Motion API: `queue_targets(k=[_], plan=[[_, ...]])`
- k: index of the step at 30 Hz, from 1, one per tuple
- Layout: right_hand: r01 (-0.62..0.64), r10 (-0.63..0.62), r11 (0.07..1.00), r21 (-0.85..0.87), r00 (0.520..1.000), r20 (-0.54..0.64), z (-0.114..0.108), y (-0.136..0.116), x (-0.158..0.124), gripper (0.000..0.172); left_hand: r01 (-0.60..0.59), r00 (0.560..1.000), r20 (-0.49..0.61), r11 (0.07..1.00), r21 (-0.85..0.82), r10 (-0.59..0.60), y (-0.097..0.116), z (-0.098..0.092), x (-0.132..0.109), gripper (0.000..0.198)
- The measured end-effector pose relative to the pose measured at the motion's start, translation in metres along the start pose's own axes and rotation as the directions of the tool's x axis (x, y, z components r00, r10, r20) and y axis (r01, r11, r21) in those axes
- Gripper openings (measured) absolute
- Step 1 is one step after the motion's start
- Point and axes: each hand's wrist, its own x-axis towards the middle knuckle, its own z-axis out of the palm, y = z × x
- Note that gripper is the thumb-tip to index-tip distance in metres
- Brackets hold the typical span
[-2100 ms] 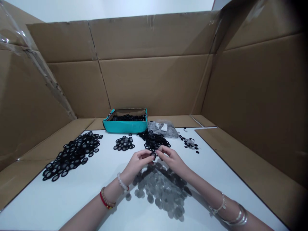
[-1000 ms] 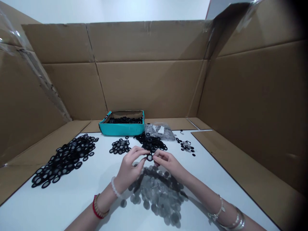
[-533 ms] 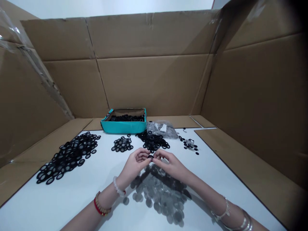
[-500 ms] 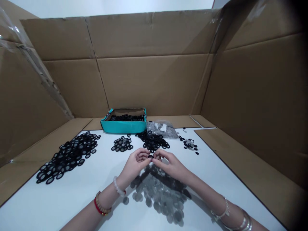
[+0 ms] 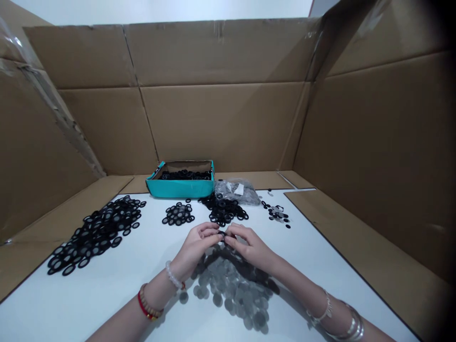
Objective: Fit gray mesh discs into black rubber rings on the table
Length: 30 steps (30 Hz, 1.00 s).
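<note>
Between the fingertips of both hands is a small black ring [image 5: 222, 233], held above the table. My left hand [image 5: 200, 242] pinches its left side, and my right hand [image 5: 248, 244] pinches its right side. Whether a disc sits inside the ring is too small to tell. Below and in front of the hands lies a spread pile of translucent grey discs [image 5: 235, 287], partly in shadow. Just beyond the fingers is a heap of loose black rings [image 5: 225, 209].
A teal box [image 5: 180, 188] of black rings stands at the back beside a clear plastic bag [image 5: 238, 191]. Black rings with grey centres form a large pile [image 5: 99, 232] at left and a smaller one [image 5: 178, 213]. Scattered pieces [image 5: 278, 213] lie right. Cardboard walls [image 5: 221, 123] surround the table.
The view has shifted slightly. Both hands stay together at the black ring, which now looks more tilted, with the fingers closed a little tighter around it.
</note>
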Motion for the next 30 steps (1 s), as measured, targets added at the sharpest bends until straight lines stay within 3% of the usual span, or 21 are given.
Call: queue_targets(k=[6,15,20,22,24,27,30], plan=[[-0.015,0.019,0.998,0.063,0.998,-0.055,0.003,0.003,-0.001,0.028,-0.02,1.0,0.018,0.996,0.093,0.018,0.005,0.001,-0.003,0.031],[-0.043,0.045,0.985,0.17,0.999,-0.007,0.001,0.0,-0.001,0.032,-0.028,1.0,-0.006,0.995,0.096,0.028,0.006,-0.001,0.0,0.031],[-0.091,0.09,0.977,0.193,0.996,0.013,0.003,0.001,-0.001,0.034,-0.178,0.982,0.101,0.954,0.239,0.158,0.002,-0.007,0.003,0.022],[-0.136,0.126,0.971,0.196,0.99,0.062,0.002,0.002,-0.001,0.034,-0.255,0.967,0.118,0.881,0.397,0.227,0.007,-0.016,0.008,0.019],[-0.18,0.163,0.97,0.163,0.98,0.117,-0.002,0.002,-0.001,0.033,-0.289,0.951,0.086,0.75,0.594,0.299,0.016,-0.033,0.018,0.019],[-0.196,0.188,0.98,0.027,0.967,0.171,-0.011,0.002,-0.002,0.029,-0.244,0.941,0.01,0.659,0.711,0.338,0.029,-0.071,0.04,0.016],[-0.135,0.158,0.984,-0.119,0.965,0.211,-0.018,0.002,-0.007,0.018,-0.184,0.917,-0.059,0.549,0.816,0.395,0.035,-0.104,0.06,0.013]])
